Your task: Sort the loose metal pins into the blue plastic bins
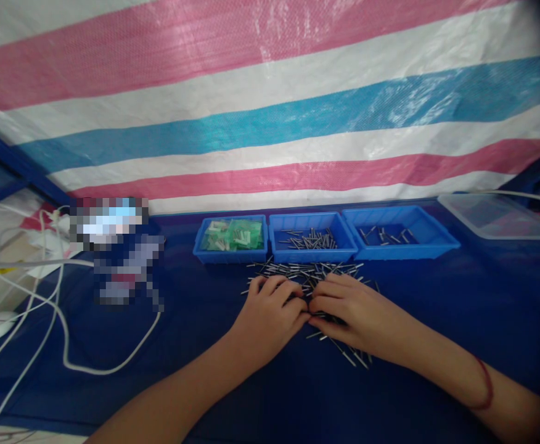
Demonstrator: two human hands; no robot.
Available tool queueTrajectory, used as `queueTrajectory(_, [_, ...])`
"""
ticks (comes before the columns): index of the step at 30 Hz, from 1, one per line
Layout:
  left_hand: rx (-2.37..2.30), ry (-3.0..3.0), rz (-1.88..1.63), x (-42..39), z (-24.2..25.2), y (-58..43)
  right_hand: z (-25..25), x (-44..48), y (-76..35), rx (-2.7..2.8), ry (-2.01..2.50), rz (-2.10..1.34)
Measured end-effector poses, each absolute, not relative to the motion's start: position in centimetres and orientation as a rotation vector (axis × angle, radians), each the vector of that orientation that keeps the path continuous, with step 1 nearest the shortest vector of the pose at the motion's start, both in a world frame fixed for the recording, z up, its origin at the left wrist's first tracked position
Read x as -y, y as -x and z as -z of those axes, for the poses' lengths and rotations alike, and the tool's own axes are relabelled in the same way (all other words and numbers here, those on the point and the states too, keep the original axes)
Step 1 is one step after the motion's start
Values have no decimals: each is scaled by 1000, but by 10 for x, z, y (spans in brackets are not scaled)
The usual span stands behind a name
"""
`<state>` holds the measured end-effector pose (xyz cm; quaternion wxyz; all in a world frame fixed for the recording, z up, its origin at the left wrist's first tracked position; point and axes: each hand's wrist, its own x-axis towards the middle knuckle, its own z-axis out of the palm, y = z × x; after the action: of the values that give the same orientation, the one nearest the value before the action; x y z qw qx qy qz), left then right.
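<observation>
A loose pile of thin metal pins that look like blind rivets lies on the dark blue table in front of the bins. My left hand rests over the pile's left part, fingers bent and closed, its fingertips partly hidden. Opposite it, my right hand curls its fingers around some rivets, which show dark between thumb and fingers. The fingertips of both hands meet at the middle of the pile. A few stray rivets lie nearer to me, below my right hand.
Behind the pile stand three blue bins: one with green packets, one with many rivets, one with fewer. A clear plastic lid lies at right. White cables and a blurred-out item are at left. A striped sheet hangs behind.
</observation>
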<state>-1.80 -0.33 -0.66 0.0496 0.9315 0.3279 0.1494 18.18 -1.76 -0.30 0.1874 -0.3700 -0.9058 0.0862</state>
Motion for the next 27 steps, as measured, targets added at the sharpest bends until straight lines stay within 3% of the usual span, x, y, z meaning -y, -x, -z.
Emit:
queueTrajectory(13, [-1007,-2779,-468,3,6,18,5,17,-180,2521,1120,-198])
queueTrajectory(27, [-985,-2415,-853,2,-2,17,3,28,-170,1621,1252,-920])
